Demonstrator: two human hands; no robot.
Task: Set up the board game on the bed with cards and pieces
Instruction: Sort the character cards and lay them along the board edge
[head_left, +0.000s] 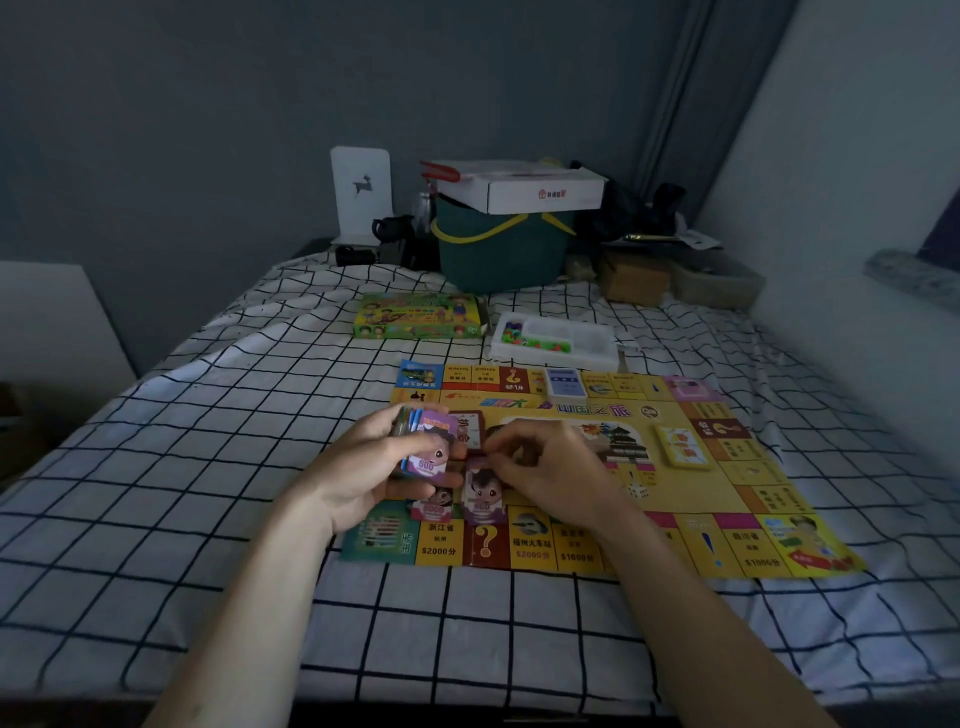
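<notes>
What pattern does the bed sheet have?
The bed sheet is white with a grid of dark lines, seen in the head view.

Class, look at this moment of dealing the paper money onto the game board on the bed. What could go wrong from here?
1. The left hand holds a fanned stack of purple paper notes; a loose grip could spill them.
2. The yellow paper game board lies on a soft checked bedsheet, so leaning might shift the small white die.
3. The right hand may nudge the purple note pile it places.
</notes>
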